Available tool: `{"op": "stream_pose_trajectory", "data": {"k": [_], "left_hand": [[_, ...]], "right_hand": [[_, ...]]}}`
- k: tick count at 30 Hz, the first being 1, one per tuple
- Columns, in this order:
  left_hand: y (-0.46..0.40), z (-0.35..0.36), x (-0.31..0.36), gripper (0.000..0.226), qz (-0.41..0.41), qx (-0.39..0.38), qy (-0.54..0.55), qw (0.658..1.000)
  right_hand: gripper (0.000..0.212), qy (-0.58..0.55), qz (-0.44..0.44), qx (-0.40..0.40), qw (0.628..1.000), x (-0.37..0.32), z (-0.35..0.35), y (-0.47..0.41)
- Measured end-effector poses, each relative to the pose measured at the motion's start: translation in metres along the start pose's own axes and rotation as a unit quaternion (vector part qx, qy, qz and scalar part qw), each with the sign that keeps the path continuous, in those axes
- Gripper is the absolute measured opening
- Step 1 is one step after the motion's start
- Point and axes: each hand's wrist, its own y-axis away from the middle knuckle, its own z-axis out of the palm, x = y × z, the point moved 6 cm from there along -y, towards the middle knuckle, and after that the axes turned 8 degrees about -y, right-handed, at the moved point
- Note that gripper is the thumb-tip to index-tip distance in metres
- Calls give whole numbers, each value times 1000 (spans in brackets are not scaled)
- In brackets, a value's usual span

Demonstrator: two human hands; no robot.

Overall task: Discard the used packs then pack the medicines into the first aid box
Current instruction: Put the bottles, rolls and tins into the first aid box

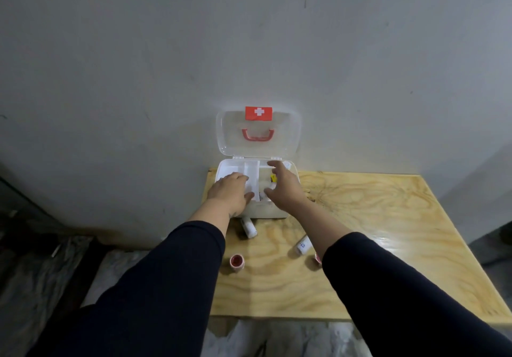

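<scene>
The first aid box [250, 210] sits open at the far left corner of the wooden table [360, 246], its clear lid [285, 135] leaning back against the wall; both hands are over its white divided tray, so packing looks under way rather than finished; the left hand [231, 193] lies flat on the left compartments with its fingers [235, 177] together and holding nothing visible; the right hand [285, 187] hovers over the right side with fingers [274, 165] spread apart, and a small item below it is too hidden to identify; still out on the table are a white bottle [249, 228] just in front of the box, a second white bottle [302, 245] nearer the right sleeve, a red-topped jar [237, 262] and another red-edged jar [318, 259] half hidden by the sleeve; no used packs show on the table, so I judge discarding done and four medicines left to pack.
</scene>
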Motion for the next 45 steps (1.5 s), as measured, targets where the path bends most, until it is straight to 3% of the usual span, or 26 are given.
{"op": "stream_pose_trajectory", "data": {"k": [7,16,20,29,34,40,45], "left_hand": [[38,-16,21,38,-6,23,54,998],[87,39,30,28,-51,-7,104,993],[98,63,28,29,-59,-11,121,991],[110,94,4,32,-86,-18,126,988],[102,89,-20,33,-79,-28,104,991],[84,89,-49,37,-42,-36,110,992],[70,97,-81,35,-12,-53,102,993]], "right_hand": [[34,95,-90,-32,991,-2,-21,28],[38,253,-35,-147,956,81,-12,78],[39,317,-59,-164,932,107,-6,85],[36,341,-130,-110,925,103,21,76],[21,269,-104,-46,957,75,39,66],[22,197,-26,45,979,53,65,48],[33,214,18,54,975,55,102,48]]}}
